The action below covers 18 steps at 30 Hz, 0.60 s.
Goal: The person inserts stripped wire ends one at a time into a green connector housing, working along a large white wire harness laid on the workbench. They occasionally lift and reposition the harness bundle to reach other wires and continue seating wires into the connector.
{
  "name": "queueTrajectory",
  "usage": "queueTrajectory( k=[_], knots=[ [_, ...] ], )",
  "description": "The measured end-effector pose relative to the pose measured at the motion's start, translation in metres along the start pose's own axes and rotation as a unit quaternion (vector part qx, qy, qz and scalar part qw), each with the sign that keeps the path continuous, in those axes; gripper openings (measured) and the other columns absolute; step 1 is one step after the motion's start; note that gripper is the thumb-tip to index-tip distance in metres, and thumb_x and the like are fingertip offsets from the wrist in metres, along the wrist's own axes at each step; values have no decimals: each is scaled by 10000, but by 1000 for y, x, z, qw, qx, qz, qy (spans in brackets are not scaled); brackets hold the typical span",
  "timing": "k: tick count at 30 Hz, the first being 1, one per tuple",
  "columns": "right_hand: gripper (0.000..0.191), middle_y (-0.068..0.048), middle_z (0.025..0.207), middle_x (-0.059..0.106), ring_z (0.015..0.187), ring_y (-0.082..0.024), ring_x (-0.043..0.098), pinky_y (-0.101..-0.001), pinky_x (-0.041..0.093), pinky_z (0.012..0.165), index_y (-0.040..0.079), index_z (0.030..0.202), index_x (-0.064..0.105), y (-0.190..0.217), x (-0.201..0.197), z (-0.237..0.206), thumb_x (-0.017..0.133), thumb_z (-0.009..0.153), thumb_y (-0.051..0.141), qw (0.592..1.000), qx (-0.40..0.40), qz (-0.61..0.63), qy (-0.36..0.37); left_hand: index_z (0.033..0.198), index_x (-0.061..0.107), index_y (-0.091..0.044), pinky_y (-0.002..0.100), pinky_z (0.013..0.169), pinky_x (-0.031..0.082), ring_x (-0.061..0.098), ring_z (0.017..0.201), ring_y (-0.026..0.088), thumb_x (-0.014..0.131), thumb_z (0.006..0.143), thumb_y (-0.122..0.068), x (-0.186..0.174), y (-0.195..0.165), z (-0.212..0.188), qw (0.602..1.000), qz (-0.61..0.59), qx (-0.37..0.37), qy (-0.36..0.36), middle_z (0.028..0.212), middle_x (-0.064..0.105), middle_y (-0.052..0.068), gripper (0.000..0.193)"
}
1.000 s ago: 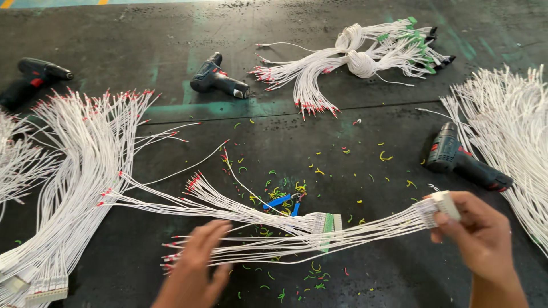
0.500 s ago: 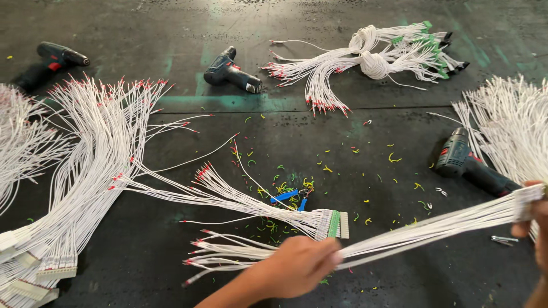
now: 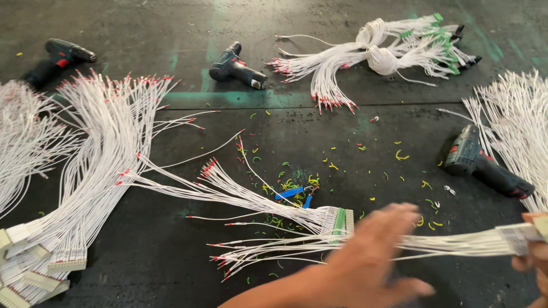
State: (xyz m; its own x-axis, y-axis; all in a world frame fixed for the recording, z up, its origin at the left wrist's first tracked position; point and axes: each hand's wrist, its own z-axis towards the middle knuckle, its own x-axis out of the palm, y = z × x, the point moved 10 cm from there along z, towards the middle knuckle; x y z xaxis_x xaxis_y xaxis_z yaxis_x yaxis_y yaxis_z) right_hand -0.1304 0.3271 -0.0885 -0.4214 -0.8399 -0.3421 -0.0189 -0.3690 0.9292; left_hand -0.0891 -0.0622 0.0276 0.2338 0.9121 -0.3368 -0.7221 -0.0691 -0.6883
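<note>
A white wire harness [image 3: 456,244] stretched along the near edge of the dark table [image 3: 171,34], its red-tipped ends fanned leftward. The right hand [image 3: 534,259] pinched its white connector end between closed fingers at the near right corner. The left hand [image 3: 368,256] lay over the wires, blurred, fingers spread flat. Just beyond lay a second harness with a green connector [image 3: 341,221] beside blue cutters [image 3: 294,194]. Farther right rested a cordless screwdriver [image 3: 485,162].

both hands bare, no gloves, rings or watch seen. left hand [image 3: 374,256] motion-blurred, forearm bare, no sleeve in view. right hand [image 3: 534,259] mostly cut off at frame edge.
</note>
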Motion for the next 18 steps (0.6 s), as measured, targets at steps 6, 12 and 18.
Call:
queueTrajectory(
  k=[6, 12, 18],
  knots=[
    [212, -71, 955, 667, 739, -119, 627, -248, 498, 617, -44, 1222, 614, 33, 19, 29, 632, 1046, 72, 1000, -4, 5, -11, 1143, 546, -25, 426, 661, 527, 683, 739, 358, 518, 1177, -280, 37, 29, -16, 974, -101, -137, 151, 780, 649, 155, 258],
    [197, -66, 970, 657, 750, -119, 619, -249, 489, 617, -40, 1221, 603, 27, 20, 49, 624, 1073, 87, 1000, -13, 14, -17, 936, 523, -40, 479, 583, 483, 639, 668, 396, 580, 1069, -238, -41, 81, -103, 951, 60, -213, 215, 702, 605, 168, 245],
    [185, -60, 985, 646, 762, -120, 610, -251, 480, 617, -35, 1221, 591, 28, 18, 72, 616, 1100, 103, 998, -41, 34, -20, 901, 533, -73, 498, 557, 493, 671, 665, 382, 618, 1018, -263, -93, 106, -166, 912, 150, -296, 241, 667, 637, 148, 239]
  ],
)
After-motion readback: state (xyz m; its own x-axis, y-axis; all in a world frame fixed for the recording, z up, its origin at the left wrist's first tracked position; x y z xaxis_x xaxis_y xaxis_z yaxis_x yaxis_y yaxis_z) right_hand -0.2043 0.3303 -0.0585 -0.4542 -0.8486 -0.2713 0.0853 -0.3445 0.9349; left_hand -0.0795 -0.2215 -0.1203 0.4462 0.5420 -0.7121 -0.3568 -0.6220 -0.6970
